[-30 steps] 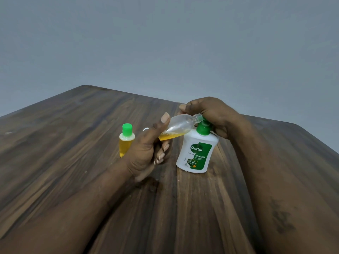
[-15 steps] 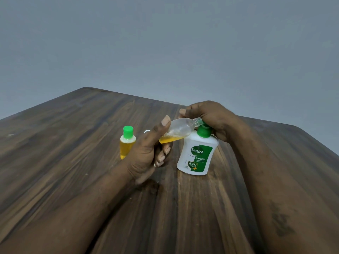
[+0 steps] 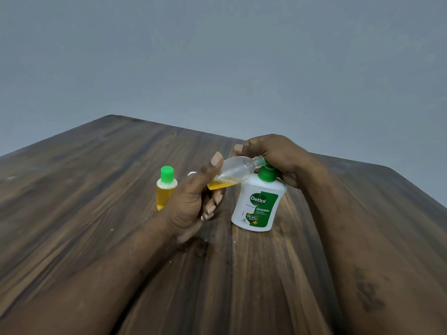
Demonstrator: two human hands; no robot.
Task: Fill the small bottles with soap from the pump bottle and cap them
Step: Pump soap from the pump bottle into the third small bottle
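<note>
My left hand [image 3: 193,201] grips a small clear bottle [image 3: 238,170], tilted almost flat, with some yellow soap pooled in its lower end. Its open mouth meets the spout of the white pump bottle [image 3: 257,205], which has a green label and a green pump and stands on the table. My right hand [image 3: 273,155] lies curled over the pump head and hides most of it. Left of my left hand stands a second small bottle [image 3: 165,188], full of yellow soap and closed with a green cap.
All of this sits on a dark wooden table [image 3: 96,213] whose far edge meets a plain grey wall. A small white object [image 3: 191,174] peeks out behind my left thumb; what it is cannot be told.
The whole scene has slid slightly down in the view as my head moved. My hands and both bottles keep the same pose against each other.
</note>
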